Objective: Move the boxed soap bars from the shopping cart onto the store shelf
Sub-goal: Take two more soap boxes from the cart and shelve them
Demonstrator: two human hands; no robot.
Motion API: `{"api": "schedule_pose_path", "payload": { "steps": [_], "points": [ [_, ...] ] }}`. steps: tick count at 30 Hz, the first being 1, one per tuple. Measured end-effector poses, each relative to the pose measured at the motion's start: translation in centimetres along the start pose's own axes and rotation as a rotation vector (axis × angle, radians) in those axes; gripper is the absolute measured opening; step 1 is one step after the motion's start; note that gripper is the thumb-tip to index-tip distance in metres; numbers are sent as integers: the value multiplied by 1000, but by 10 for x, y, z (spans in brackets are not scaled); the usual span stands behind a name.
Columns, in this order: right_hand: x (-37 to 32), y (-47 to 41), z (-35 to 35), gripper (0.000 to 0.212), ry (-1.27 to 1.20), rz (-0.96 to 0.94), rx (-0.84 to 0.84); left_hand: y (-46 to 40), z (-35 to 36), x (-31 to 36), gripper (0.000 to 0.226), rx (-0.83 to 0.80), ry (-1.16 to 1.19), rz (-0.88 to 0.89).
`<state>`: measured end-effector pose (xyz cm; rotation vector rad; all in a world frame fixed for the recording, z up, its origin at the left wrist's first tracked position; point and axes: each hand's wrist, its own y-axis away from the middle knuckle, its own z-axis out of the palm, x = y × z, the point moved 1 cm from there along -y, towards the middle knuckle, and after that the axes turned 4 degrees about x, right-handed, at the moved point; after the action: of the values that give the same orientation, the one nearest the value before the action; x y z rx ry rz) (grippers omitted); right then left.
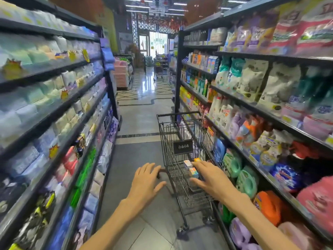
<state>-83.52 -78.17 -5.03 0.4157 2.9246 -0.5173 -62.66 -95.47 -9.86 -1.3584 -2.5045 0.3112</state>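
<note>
Both my hands reach toward the shopping cart (182, 159): my left hand (146, 181) spread open just short of its handle, my right hand (210, 179) open over the basket, fingers near the boxed soap bars (191, 168) lying inside it, beside the right-hand shelf (270, 120).

Narrow aisle, glossy grey tile floor (144, 112) with dark inlaid lines; strip ceiling lights (155, 6); bright glazed entrance (156, 44) at far end.
</note>
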Motion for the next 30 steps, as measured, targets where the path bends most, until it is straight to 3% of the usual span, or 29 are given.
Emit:
{"api": "schedule_pose_path", "payload": {
  "steps": [6,13,17,23,30],
  "points": [
    [24,-139,44,67,-84,-63,-56,-92,18,-75,70,-60,-49,-85],
    [37,-286,87,66,-74,-116,-99,-201,35,-149,87,-30,-29,-152],
    [56,-355,114,66,-26,-110,-106,-269,60,-190,75,-22,-2,-120],
    [103,-448,155,68,45,32,-116,-405,113,-234,62,-25,38,107],
    [173,-494,158,67,83,354,-92,-555,160,-234,60,-86,95,489]
  ]
}}
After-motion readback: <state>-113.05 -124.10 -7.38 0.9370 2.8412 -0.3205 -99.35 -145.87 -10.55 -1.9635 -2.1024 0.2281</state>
